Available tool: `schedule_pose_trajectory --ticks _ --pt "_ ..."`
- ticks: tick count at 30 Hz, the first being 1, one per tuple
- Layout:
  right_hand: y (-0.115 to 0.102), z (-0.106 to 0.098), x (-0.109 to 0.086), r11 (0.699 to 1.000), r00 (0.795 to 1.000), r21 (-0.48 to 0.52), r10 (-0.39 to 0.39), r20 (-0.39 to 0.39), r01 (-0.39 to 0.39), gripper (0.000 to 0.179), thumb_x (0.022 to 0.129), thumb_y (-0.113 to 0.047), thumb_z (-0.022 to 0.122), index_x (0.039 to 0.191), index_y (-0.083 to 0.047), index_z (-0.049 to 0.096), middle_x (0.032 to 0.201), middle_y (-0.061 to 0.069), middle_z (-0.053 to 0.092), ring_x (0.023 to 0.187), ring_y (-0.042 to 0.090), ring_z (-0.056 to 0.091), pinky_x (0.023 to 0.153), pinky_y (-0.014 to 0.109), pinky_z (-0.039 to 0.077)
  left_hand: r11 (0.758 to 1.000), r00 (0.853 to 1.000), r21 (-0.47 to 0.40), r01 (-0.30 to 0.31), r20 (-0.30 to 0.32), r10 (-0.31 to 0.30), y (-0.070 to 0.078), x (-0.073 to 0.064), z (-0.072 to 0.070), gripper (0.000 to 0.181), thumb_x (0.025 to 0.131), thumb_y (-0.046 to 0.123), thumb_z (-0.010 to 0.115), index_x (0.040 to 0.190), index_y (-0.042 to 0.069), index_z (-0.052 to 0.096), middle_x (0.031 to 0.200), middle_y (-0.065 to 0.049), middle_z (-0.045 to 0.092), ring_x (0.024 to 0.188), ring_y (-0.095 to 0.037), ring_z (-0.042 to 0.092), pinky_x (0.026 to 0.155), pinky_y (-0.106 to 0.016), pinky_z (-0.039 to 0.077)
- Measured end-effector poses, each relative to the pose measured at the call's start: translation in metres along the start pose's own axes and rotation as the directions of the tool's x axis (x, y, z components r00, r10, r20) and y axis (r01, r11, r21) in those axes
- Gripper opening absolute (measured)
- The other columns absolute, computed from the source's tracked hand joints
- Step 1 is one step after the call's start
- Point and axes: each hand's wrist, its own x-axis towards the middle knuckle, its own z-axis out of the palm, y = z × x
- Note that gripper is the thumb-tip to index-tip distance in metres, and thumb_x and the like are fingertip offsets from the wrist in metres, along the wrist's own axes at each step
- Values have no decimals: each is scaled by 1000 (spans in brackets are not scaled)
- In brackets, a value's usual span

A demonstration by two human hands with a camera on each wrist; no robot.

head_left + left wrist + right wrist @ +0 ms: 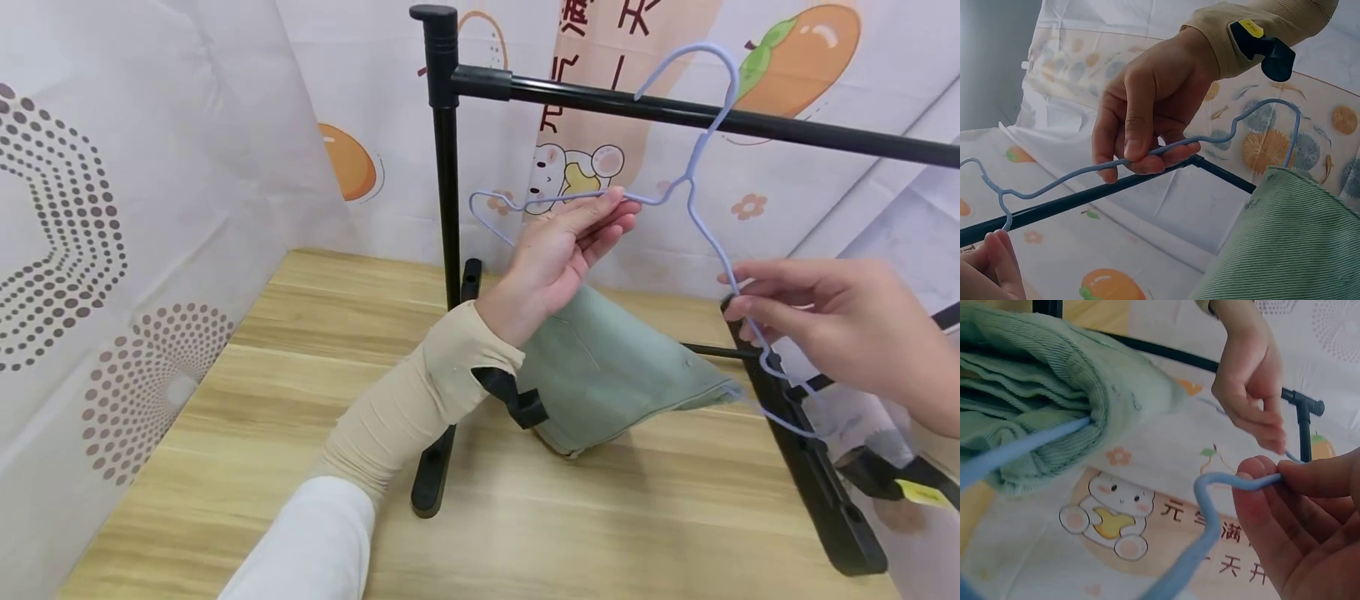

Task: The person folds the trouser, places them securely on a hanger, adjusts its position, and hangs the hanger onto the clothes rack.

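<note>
A light blue hanger [701, 218] has its hook over the top rail of a black rack [600, 97]. A folded green corduroy cloth item [615, 367] hangs over the hanger's lower bar, tilted. My left hand [558, 250] pinches the hanger's left shoulder between thumb and fingers. On the other shoulder, my right hand [832, 312] pinches the wire. The left wrist view shows the right hand [1154, 106] on the wire and the cloth [1291, 244] at lower right. In the right wrist view, the hanger's bar [1029, 444] enters the cloth's folds [1072, 381].
The rack stands on a wood-grain tabletop [255, 417] on black feet [429, 483]. A low crossbar [716, 350] runs behind the cloth. Printed white fabric [390, 67] hangs at the back, and dotted fabric [150, 208] hangs at the left.
</note>
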Motion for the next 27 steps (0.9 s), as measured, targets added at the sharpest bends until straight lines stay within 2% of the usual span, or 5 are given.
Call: schedule_pose_trajectory --ticks 13,17,20,25,27 --pt "17 -21 23 976 990 -205 -99 -104 76 25 84 11 65 108 6 71 74 -53 45 57 -22 50 54 0 40 997 1000 -74 -26 6 27 -8 8 13 28 98 7 56 122 -5 63 132 -28 55 71 -13 70 67 -16 57" --pt "22 -25 27 966 985 -251 -97 -141 59 25 85 11 64 109 9 69 74 -7 73 59 -29 44 54 -3 37 997 999 -77 -4 41 7 -9 14 18 32 99 8 55 127 -5 59 134 -27 54 76 -14 69 68 -16 57" --pt "25 -25 30 964 985 -263 -68 -160 24 25 88 10 61 111 9 68 84 33 67 59 -30 41 56 -5 34 997 999 -72 3 36 0 -12 19 20 32 99 7 54 128 -5 59 134 -26 55 98 -25 69 70 -17 57" --pt "32 -23 34 969 983 -241 8 -185 -53 27 93 6 53 117 7 66 86 34 65 58 -30 39 56 -6 31 996 1000 -87 6 15 -5 -16 27 22 33 99 6 53 129 -5 58 133 -25 57 129 -35 52 101 -28 49" --pt "35 -23 35 972 981 -220 45 -188 -87 29 95 3 50 120 5 65 78 10 72 59 -28 39 53 -2 32 995 1000 -96 8 16 -7 -18 29 22 33 99 6 53 129 -5 57 133 -25 56 129 -35 52 110 -34 41"
